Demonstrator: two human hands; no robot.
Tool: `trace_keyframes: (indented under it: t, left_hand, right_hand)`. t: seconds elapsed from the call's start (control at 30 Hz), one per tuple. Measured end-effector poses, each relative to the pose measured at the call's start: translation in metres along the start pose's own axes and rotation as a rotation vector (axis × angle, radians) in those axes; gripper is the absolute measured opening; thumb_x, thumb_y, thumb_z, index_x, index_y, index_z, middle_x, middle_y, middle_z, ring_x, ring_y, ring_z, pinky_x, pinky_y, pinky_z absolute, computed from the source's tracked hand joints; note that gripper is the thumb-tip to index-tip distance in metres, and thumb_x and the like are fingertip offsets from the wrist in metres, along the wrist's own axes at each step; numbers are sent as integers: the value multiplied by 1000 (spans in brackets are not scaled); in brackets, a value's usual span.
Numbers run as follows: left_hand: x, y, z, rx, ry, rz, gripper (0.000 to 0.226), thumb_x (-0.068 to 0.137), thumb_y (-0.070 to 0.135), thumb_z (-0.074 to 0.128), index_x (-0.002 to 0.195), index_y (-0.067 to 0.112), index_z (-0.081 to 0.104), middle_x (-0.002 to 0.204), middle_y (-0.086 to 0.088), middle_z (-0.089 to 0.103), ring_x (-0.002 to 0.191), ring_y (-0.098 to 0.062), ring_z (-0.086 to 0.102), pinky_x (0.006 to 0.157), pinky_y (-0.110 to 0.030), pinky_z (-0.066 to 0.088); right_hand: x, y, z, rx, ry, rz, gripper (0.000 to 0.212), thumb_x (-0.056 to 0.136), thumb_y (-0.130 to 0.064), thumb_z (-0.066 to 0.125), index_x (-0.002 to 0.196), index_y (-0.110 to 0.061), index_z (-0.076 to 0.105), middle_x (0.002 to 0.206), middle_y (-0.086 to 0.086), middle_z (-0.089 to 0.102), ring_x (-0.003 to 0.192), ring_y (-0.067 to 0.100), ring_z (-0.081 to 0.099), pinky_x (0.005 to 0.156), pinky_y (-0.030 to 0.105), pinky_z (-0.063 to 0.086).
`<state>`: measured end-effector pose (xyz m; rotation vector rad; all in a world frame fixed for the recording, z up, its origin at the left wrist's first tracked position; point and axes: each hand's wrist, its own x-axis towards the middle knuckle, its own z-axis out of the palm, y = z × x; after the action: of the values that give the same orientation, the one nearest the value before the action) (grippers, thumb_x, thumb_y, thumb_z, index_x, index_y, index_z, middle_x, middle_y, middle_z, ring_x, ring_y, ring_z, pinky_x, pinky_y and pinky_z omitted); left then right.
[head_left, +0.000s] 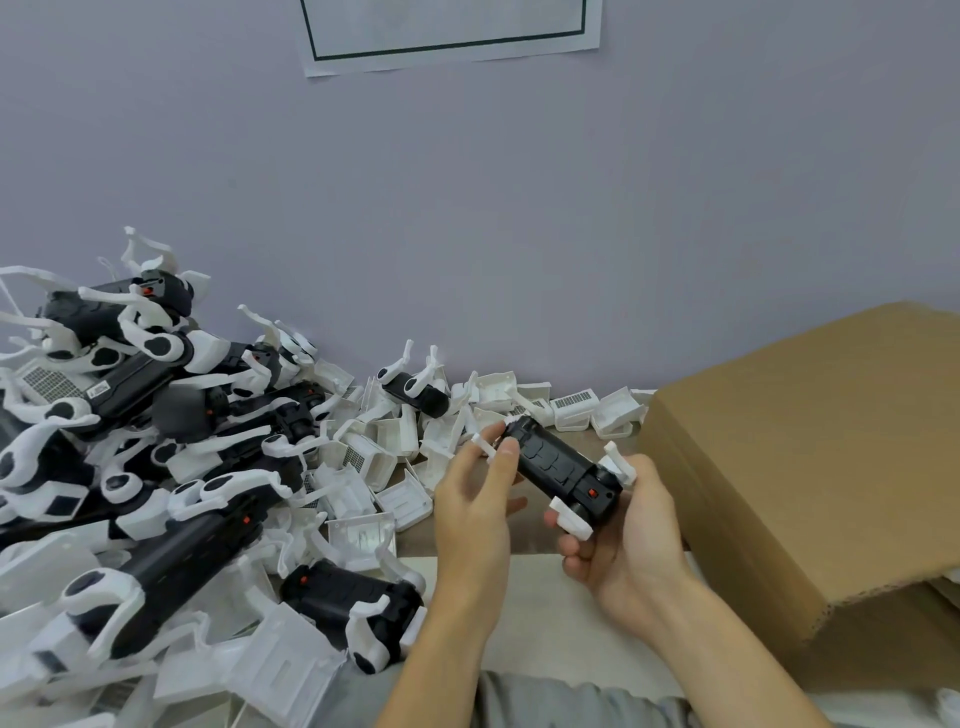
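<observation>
Lilac wall (519, 234) is noted behind brown tabletop (592, 441). Lower centre: black oblong plastic body (558, 462) is gripped by right hand (634, 525); small white plastic clip (484, 446), pinched by left hand (472, 499), should be pressed on squarely.

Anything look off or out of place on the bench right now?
Nothing damaged that I can see. The black-and-white plastic units lie in a tangled heap at left, and loose white plastic covers are strewn toward the brown cardboard box. The held black unit with white arms looks intact.
</observation>
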<state>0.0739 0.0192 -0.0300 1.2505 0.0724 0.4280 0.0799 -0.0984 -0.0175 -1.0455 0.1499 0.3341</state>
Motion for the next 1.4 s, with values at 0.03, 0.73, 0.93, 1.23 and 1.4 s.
trace_keyframes:
  t: [0.03,0.73,0.93,1.23,1.4]
  left_hand:
    - [0,0,0,-6,9,-1,33,85,42,66,113,25,72,115,-5,74,108,-26,70,92,-47,57]
    - [9,4,-11,-130,213,-199,11,94,17,69,99,16,78,109,-11,76,103,-34,69,85,-49,54]
    - [7,9,-12,-71,224,-200,8,84,17,78,78,18,82,86,-8,78,85,-32,71,86,-53,57]
    - [11,8,-13,-70,135,-288,19,82,24,79,71,9,78,68,-8,71,52,-20,65,46,-29,54]
    - [13,5,-12,-159,121,-265,38,102,37,50,95,8,74,81,-5,74,65,-17,62,62,-32,47]
  right_hand:
    - [-1,-1,0,-2,-4,-5,46,89,-46,42,84,-9,68,60,14,58,37,18,44,36,22,36]
    - [-15,-36,-13,-764,-70,-493,25,85,-17,72,107,-29,72,106,-6,70,99,4,66,73,13,52]
    - [-25,-53,-9,-1349,7,-500,25,83,-34,74,108,-33,68,101,-18,66,90,-6,62,70,5,46]
    - [-30,-45,-1,-1684,91,-383,15,82,-31,70,94,-26,61,94,-4,57,83,19,58,73,36,55]
    - [-29,-59,-16,-1262,18,-274,18,85,-26,73,93,-10,71,84,6,72,62,12,62,70,38,60]
